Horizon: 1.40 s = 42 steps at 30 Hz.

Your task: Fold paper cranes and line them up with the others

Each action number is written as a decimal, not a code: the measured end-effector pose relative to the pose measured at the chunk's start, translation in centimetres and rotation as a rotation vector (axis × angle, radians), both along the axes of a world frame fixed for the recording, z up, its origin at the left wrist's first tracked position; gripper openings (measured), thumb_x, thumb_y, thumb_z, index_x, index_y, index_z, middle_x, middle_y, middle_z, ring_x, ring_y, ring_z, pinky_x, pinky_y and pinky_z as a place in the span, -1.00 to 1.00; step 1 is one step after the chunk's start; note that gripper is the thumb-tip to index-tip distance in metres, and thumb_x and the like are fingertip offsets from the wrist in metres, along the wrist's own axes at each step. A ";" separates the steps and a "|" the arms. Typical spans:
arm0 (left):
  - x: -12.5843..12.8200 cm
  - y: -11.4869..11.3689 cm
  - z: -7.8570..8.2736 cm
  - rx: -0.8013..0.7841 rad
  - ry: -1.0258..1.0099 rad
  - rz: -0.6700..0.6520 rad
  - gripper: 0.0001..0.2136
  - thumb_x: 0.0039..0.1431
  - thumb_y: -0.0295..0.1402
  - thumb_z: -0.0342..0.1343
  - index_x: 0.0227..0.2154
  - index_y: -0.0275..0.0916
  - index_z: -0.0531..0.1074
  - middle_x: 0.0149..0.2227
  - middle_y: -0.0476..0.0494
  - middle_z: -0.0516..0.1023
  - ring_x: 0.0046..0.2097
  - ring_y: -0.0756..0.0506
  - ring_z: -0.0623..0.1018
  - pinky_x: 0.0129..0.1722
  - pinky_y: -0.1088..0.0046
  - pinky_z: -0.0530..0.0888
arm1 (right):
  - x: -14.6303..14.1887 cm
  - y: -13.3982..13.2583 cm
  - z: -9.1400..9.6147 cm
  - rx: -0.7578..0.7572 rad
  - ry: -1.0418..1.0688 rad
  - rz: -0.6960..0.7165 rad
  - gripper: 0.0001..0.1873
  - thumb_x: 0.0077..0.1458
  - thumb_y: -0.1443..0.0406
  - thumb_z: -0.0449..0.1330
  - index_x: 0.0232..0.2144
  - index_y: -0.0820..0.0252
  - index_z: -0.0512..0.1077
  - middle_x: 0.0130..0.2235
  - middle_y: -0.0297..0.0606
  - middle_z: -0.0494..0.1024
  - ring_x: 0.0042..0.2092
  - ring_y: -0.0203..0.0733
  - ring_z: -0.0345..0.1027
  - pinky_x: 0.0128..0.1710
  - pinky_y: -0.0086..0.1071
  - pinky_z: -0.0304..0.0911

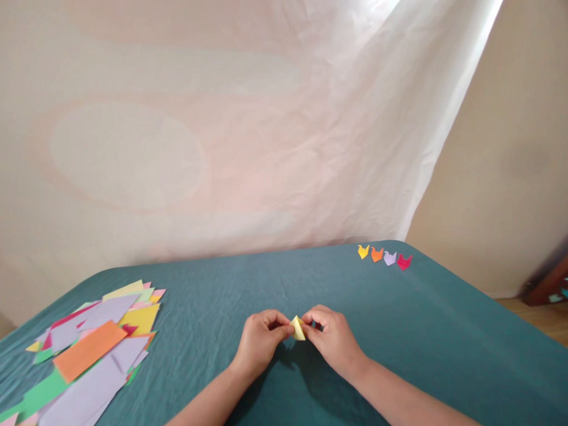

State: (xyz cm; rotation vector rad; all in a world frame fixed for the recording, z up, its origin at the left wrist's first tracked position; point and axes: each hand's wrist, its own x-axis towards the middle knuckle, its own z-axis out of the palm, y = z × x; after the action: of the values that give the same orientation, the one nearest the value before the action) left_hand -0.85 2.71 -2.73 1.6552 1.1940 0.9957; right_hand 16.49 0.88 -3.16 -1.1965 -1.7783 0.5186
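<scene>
A small folded piece of yellow paper (298, 327) is pinched between both hands just above the teal tablecloth (447, 346). My left hand (261, 341) grips its left side with curled fingers and thumb. My right hand (332, 336) grips its right side the same way. Both hands hover near the middle of the table, close together.
A loose pile of coloured paper sheets (94, 355) lies at the left front of the table. Several small folded paper figures (384, 255), yellow, orange, lilac and red, stand in a row at the far right edge. A white cloth (222, 128) hangs behind the table.
</scene>
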 end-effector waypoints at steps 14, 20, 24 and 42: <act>-0.3 0.3 -0.1 0.102 0.110 -0.041 -0.87 0.06 -0.32 0.11 -0.42 -0.24 0.50 -0.38 -0.08 0.55 -0.36 -0.04 0.48 -0.37 0.53 0.35 | 0.0 0.3 -0.6 -0.059 0.049 0.015 -0.88 0.05 0.35 0.18 -0.52 0.19 0.44 -0.48 -0.38 0.45 -0.39 -0.30 0.32 -0.38 -0.49 0.12; -0.9 1.3 -1.2 0.037 0.013 0.009 -0.84 0.06 -0.26 0.11 -0.44 -0.27 0.45 -0.48 -0.04 0.49 -0.47 -0.01 0.44 -0.45 0.53 0.36 | 0.4 0.6 -1.1 -0.116 0.079 -0.013 -0.86 0.07 0.28 0.17 -0.50 0.19 0.41 -0.47 -0.38 0.44 -0.42 -0.30 0.29 -0.42 -0.49 0.10; -1.3 2.2 -1.8 -0.023 -0.086 -0.017 -0.85 0.07 -0.28 0.09 -0.42 -0.28 0.38 -0.51 -0.02 0.46 -0.46 -0.01 0.44 -0.45 0.52 0.39 | 0.7 1.0 -1.3 -0.120 0.048 -0.036 -0.83 0.07 0.29 0.16 -0.54 0.20 0.35 -0.49 -0.39 0.40 -0.43 -0.30 0.26 -0.42 -0.48 0.09; -1.5 0.6 0.2 0.369 0.360 -0.176 -0.77 0.02 -0.59 -0.02 -0.33 -0.19 0.46 -0.34 -0.05 0.48 -0.31 -0.03 0.45 -0.28 0.51 0.34 | 0.5 -0.2 0.2 0.247 -0.182 0.168 -0.44 -0.02 0.59 0.10 -0.01 0.00 0.32 -0.04 -0.31 0.43 0.04 -0.13 0.16 0.06 -0.17 0.09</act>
State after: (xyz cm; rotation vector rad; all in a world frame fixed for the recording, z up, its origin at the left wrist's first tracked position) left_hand -2.33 3.34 -2.54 2.2646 1.1088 0.8655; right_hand 16.94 0.70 -2.96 -0.9521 -2.0436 0.2808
